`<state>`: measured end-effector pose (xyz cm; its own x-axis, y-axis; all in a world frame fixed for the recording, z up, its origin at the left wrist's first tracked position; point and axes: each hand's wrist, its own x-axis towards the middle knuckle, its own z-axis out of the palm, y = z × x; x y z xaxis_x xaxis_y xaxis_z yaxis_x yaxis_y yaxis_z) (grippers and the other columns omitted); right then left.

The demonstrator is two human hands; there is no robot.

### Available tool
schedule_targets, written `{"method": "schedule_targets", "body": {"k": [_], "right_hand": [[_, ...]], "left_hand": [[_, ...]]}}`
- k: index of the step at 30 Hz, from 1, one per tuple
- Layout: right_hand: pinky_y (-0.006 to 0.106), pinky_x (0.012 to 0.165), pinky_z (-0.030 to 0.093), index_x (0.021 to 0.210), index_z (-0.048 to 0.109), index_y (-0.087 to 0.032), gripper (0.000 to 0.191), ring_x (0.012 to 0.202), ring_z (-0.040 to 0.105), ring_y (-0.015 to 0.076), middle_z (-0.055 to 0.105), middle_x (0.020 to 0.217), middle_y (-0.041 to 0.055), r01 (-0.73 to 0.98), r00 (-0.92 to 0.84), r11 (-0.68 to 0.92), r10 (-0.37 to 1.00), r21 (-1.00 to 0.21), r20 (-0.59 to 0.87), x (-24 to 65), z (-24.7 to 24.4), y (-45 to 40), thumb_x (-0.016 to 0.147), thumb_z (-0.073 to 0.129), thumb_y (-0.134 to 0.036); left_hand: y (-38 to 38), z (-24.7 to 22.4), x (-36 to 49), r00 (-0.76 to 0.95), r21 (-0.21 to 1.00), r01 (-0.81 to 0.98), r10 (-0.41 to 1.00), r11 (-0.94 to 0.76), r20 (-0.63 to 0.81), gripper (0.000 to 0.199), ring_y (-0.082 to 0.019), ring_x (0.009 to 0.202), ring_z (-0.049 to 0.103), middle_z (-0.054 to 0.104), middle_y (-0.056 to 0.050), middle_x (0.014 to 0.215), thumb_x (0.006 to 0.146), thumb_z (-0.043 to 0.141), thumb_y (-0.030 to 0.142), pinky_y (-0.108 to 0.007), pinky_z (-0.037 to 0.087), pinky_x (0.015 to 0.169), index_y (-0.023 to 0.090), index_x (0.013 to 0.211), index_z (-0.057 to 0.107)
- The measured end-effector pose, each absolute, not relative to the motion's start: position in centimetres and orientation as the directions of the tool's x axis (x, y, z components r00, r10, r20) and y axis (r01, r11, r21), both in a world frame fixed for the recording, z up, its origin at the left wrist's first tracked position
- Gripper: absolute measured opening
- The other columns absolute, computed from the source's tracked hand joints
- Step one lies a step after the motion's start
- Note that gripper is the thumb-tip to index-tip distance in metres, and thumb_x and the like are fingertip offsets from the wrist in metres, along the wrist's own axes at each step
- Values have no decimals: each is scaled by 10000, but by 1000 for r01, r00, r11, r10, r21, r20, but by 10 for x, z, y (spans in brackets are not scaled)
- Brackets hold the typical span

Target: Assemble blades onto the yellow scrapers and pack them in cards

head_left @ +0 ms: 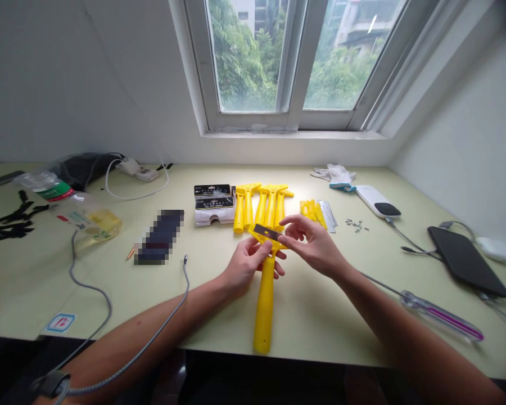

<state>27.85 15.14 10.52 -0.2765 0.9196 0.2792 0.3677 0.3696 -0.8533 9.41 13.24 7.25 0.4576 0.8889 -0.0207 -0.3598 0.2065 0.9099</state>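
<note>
A yellow scraper [265, 304] points its handle toward me over the table's front edge. My left hand [248, 261] grips it just below its wide head, the thumb pressed on the front. Across that head lies a dark flat blade [266, 232]. My right hand [310, 242] pinches the blade's right end between thumb and fingers. Behind my hands, several more yellow scraper handles [270, 205] lie side by side. Right of them are small yellow plastic pieces [311, 212], silvery blades [328, 215] and a scatter of small screws [355, 225].
Black-and-white boxes [214, 205] stand left of the handles. A screwdriver [442, 316], black phone-like device [468, 260], white power bank [377, 201] and gloves [335, 174] lie right. On the left are a bottle [73, 208], a blurred dark item [158, 237] and a cable [185, 275] crossing my arm.
</note>
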Motion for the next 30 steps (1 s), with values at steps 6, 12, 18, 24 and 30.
{"method": "schedule_targets", "body": {"k": [6,12,18,24,30], "right_hand": [[315,684,430,1001,615,-227,232,700,535,154,600,750,3,388,-285,376,917,-842,278,280,108,150,853,643,-402],[290,627,431,1018,616,-219,276,666,509,137,559,726,-7,329,-296,358,918,-874,265,280,109,151,829,664,-414],[264,546,414,1059,608,-207,324,611,480,117,490,674,-33,191,-367,238,917,-952,155,278,107,151,823,673,-419],[259,547,420,1080,602,-206,331,608,488,113,498,667,-37,133,-410,194,904,-972,124,277,108,149,833,669,-415],[248,524,412,1068,589,-190,333,578,481,104,502,650,-45,101,-417,147,904,-984,92,276,109,146,834,667,-414]], "left_hand": [[134,74,91,500,921,-339,866,189,7,367,-186,635,688,677,-109,918,881,584,441,-325,556,610,147,1097,541],[132,74,90,551,930,-319,834,185,23,373,-202,621,688,683,-116,909,878,583,454,-344,560,579,159,1099,528],[131,76,89,569,938,-294,822,185,16,358,-210,621,692,685,-117,906,883,578,435,-355,565,583,155,1102,533],[129,78,88,585,942,-288,811,174,29,315,-211,589,689,685,-111,881,902,554,409,-349,559,559,153,1084,537],[129,76,87,579,941,-279,815,192,5,312,-198,574,681,688,-106,851,897,559,399,-321,554,530,141,1073,549]]}}
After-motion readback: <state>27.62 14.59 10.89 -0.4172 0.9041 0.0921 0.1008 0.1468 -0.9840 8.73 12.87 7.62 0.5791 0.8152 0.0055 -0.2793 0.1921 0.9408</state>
